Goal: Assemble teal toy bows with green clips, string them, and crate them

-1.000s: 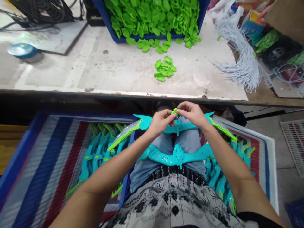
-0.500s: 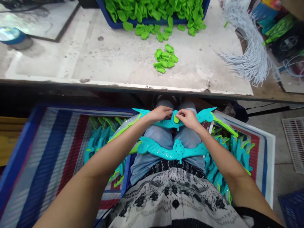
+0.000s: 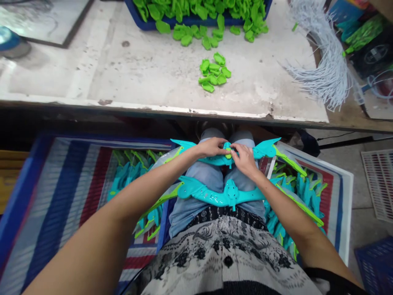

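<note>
Across my knees lie two turquoise toy bows with lime-green tips. At the middle of the farther toy bow sits a small green plastic piece. My left hand grips that bow just left of its centre, its thumb reaching to the green piece. From the other side my right hand closes its fingers on the piece's right edge. The nearer toy bow rests on my thighs, touched by neither hand, with no green piece on its centre. Fingertips partly hide the contact with the piece.
On the table, a small pile of green pieces lies before a blue bin heaped with more. White ties lie at the right. Crates with several bows flank my legs, a blue one left and a white one right.
My left thumb has moved right onto the green piece, covering part of it. My right hand has shifted slightly right and down. The bows stay on my lap.
</note>
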`<act>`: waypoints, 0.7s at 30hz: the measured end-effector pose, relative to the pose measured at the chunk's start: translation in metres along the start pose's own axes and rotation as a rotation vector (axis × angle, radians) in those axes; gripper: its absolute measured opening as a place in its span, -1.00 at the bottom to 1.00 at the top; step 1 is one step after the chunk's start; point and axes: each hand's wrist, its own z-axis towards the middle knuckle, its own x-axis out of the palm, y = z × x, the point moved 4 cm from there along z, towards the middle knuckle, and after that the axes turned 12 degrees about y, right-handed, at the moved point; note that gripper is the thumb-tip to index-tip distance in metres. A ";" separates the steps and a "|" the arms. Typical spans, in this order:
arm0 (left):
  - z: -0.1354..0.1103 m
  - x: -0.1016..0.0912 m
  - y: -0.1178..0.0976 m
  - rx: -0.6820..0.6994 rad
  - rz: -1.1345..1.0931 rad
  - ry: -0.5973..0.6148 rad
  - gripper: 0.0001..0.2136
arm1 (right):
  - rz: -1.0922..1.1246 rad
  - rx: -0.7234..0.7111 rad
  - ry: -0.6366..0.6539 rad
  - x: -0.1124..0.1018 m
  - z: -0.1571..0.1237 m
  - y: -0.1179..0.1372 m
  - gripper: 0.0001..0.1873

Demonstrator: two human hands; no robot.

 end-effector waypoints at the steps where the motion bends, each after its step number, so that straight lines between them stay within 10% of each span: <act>1: 0.000 0.001 0.001 -0.003 -0.023 0.001 -0.58 | 0.033 -0.031 0.072 -0.002 0.001 -0.001 -0.67; 6: -0.001 0.002 -0.001 -0.041 -0.127 -0.004 -0.53 | 0.079 0.041 0.274 -0.013 0.007 -0.002 -0.26; 21: 0.002 -0.001 -0.006 -0.003 0.243 -0.030 -0.63 | -0.158 0.068 0.323 -0.004 0.006 0.011 -0.31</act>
